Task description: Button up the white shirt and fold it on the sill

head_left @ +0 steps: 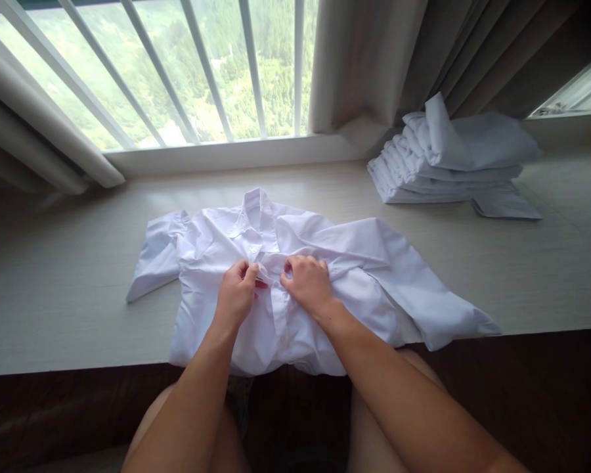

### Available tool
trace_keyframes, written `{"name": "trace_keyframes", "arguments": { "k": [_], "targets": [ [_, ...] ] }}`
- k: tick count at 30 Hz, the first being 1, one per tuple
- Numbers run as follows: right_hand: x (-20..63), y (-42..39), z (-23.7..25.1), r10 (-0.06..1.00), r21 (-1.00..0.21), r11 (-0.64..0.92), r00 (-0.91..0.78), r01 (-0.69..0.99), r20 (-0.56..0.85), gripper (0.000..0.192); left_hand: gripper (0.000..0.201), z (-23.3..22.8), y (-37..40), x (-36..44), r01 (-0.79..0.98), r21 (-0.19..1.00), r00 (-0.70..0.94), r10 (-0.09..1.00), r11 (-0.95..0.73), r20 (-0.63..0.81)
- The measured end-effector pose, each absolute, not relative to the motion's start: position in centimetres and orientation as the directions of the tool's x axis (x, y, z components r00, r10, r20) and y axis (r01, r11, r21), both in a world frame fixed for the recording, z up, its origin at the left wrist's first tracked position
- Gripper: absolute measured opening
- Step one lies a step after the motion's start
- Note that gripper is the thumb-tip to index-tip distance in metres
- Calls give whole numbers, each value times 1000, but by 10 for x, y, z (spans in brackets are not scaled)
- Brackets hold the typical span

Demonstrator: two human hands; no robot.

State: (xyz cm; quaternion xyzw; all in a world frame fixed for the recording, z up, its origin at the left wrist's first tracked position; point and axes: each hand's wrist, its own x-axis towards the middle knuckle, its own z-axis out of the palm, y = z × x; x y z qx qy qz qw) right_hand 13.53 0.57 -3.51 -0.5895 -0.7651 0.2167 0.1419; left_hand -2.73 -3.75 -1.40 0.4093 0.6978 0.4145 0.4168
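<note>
A white button-up shirt point(207, 289) lies front side up on the pale ledge, its collar point(253, 213) toward the window. One sleeve is bent out to the left; the other sleeve point(414, 276) stretches to the right, down to the ledge's front edge. My left hand point(239, 286) pinches one edge of the shirt's front opening below the collar, with some fingers tucked under the cloth. Opposite it, my right hand point(308, 279) is closed on the other front edge. Whether a button sits between the fingers is too small to tell. The shirt's hem hangs over the front edge.
A stack of folded white garments point(448, 164) stands at the back right of the ledge point(79, 263). Behind it is a window with white bars point(197, 72), flanked by grey curtains point(364, 66). My knees are below the ledge's front edge.
</note>
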Motion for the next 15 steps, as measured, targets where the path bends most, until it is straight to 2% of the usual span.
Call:
{"name": "trace_keyframes", "arguments": {
  "k": [4,7,9,11,13,15],
  "targets": [
    [135,4,-36,970,-536,188,-243,823,-32,13,51,-19,-43,-36,276,907,-327,918,318,-223],
    [137,5,-35,983,-705,113,-181,700,-22,15,54,-17,-47,-38,266,912,-325,920,312,-220],
    [139,7,-32,990,-880,21,-132,474,-47,18,52,-13,-49,-37,228,924,-319,920,306,-226],
    [142,9,-29,986,-982,-117,-100,150,-133,22,50,-8,-51,-35,128,943,-316,914,308,-256],
    [146,11,-25,960,-947,-276,-91,-162,-264,26,48,-5,-52,-34,-20,952,-316,902,304,-295],
    [151,13,-22,917,-839,-393,-98,-376,-386,28,46,-4,-52,-33,-142,950,-337,889,278,-311]
  ]
}}
